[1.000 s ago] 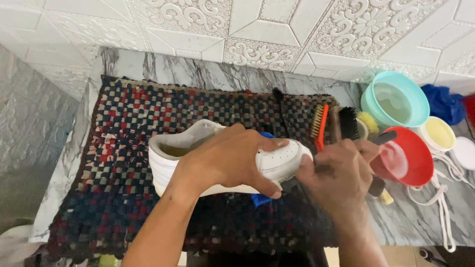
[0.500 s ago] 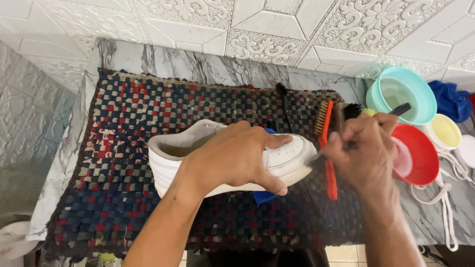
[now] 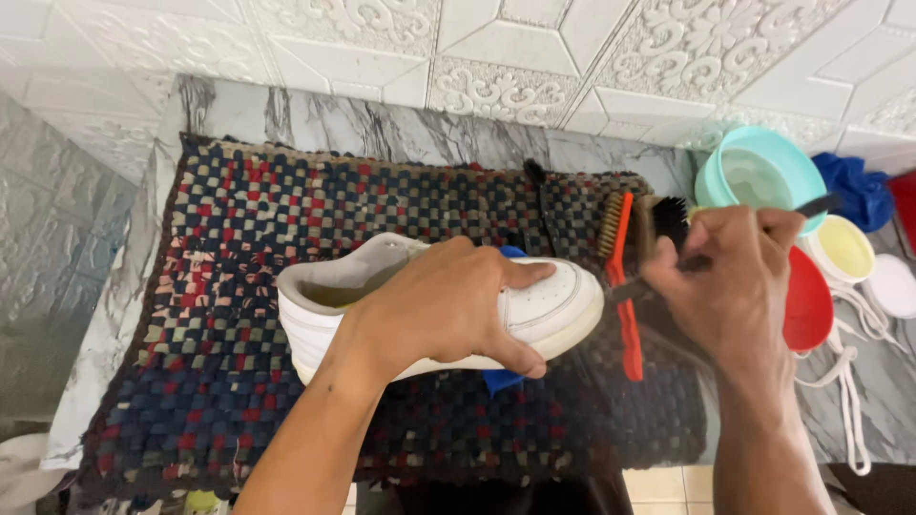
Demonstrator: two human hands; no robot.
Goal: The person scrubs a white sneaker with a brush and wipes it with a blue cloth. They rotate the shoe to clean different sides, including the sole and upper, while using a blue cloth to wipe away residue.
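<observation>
A white sneaker (image 3: 563, 305) lies on its side on a woven checkered mat (image 3: 239, 248), toe pointing right. My left hand (image 3: 448, 305) grips it over the top, fingers wrapped around the upper. To the right of the toe, my right hand (image 3: 739, 286) holds a thin black-handled brush (image 3: 821, 203), whose tip reaches the sneaker's toe. A blue cloth (image 3: 501, 380) peeks out from under the shoe.
An orange-handled brush (image 3: 625, 286) and a black-bristled brush (image 3: 671, 221) lie on the mat by the toe. A teal bowl (image 3: 759, 172), red bowl (image 3: 811, 305), small yellow bowl (image 3: 844, 246), white laces (image 3: 849, 401) and blue cloth (image 3: 863, 191) sit at the right. A tiled wall rises behind.
My right hand has come from the red bowl, where it held the small brush, up and left to the sneaker's toe. My left hand keeps its grip on the shoe.
</observation>
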